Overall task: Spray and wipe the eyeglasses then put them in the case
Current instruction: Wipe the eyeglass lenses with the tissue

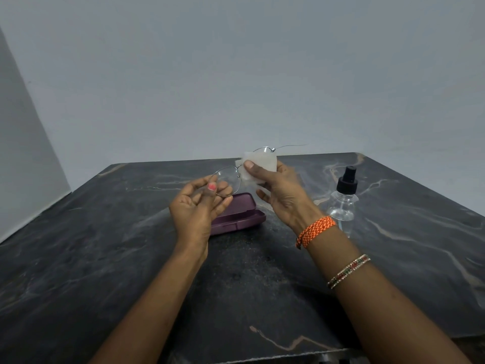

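We hold the eyeglasses (237, 171) in the air above the worktop (105, 245), over the open purple case (236, 215). Our left hand (199, 203) pinches the rim of one lens between thumb and fingers; our right hand (278, 190) is closed on a white cloth (258, 164) folded around the other lens. The thin wire frame looks light, springy and easily bent, so we judge the rim the safest hold. We count one pair of glasses, one case, one cloth and one spray bottle (343, 198) standing to the right.
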